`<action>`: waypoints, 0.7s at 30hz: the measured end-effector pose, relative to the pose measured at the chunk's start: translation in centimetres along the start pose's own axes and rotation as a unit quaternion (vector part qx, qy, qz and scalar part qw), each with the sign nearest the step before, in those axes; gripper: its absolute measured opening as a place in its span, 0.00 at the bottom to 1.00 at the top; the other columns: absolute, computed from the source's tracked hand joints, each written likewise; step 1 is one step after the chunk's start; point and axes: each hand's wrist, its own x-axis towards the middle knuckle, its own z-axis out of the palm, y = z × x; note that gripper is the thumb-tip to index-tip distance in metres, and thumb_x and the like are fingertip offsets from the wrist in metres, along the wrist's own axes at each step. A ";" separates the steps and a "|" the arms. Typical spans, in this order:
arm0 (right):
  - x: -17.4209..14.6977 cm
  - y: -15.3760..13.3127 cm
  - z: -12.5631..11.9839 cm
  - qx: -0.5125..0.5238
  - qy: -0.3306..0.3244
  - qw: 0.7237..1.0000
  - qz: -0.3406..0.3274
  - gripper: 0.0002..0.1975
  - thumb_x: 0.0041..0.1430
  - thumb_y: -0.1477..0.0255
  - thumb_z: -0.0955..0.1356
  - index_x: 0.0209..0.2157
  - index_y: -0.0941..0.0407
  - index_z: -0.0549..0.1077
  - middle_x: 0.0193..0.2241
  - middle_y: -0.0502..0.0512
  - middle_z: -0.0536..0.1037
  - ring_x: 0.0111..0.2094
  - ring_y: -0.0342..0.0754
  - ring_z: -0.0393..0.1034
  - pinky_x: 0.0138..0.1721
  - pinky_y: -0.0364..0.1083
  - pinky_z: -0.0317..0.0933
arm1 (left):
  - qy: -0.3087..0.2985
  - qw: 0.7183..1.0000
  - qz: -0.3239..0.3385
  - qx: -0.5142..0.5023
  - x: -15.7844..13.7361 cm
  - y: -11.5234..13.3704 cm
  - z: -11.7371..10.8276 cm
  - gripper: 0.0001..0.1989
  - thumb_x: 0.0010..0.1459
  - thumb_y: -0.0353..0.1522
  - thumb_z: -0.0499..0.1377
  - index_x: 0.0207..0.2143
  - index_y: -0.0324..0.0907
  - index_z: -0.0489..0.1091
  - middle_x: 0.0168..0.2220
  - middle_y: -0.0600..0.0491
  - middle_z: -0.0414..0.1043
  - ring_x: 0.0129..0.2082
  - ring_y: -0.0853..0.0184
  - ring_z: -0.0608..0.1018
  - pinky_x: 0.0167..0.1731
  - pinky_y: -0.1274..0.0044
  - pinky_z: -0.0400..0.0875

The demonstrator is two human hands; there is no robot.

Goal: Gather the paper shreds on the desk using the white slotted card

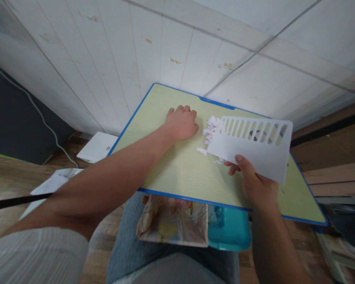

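My right hand [257, 183] grips a flat white plastic panel [248, 152] by its near edge, thumb on top. A row of slanted slots runs along the panel's far side. It is tilted over the pale yellow tabletop [162, 165]. Torn white paper scraps [213, 125], some with pinkish marks, lie against the panel's left edge, and a few loose bits sit nearer me. Left of the scraps, my left hand [182, 123] rests palm down on the tabletop, fingers bent and slightly apart, holding nothing. A dark shape shows through the slots, too covered to name.
Blue edging rims the table, which stands near a white panelled wall [177, 47] with a grey cable [245, 65]. Below its front edge are a patterned fabric container [173, 227] and a turquoise plastic tray [230, 232] by my lap. A white box [97, 146] sits left.
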 end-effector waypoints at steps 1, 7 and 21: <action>0.0 0.0 0.0 -0.005 -0.004 1.000 0.000 0.15 0.73 0.55 0.77 0.37 0.50 0.83 0.32 0.53 0.89 0.35 0.59 0.87 0.49 0.59 0.79 | -0.001 1.000 0.001 0.001 0.0 0.0 0.0 0.28 0.77 0.41 0.57 0.72 0.47 0.81 0.74 0.40 0.79 0.75 0.45 0.76 0.75 0.53 0.71; -0.2 0.3 -0.1 0.011 0.019 1.000 0.016 0.12 0.71 0.58 0.78 0.37 0.51 0.82 0.30 0.50 0.88 0.31 0.57 0.84 0.45 0.57 0.78 | 0.004 1.000 0.002 -0.007 0.0 -0.1 0.1 0.28 0.76 0.41 0.58 0.72 0.49 0.81 0.73 0.40 0.79 0.74 0.43 0.76 0.74 0.51 0.70; -0.8 -1.1 -0.7 0.034 0.055 0.998 0.012 0.11 0.64 0.60 0.79 0.35 0.52 0.83 0.26 0.52 0.86 0.24 0.55 0.80 0.34 0.57 0.78 | 0.000 1.000 0.001 -0.002 -0.1 0.0 0.0 0.28 0.77 0.40 0.57 0.72 0.47 0.81 0.75 0.40 0.78 0.75 0.44 0.75 0.75 0.53 0.70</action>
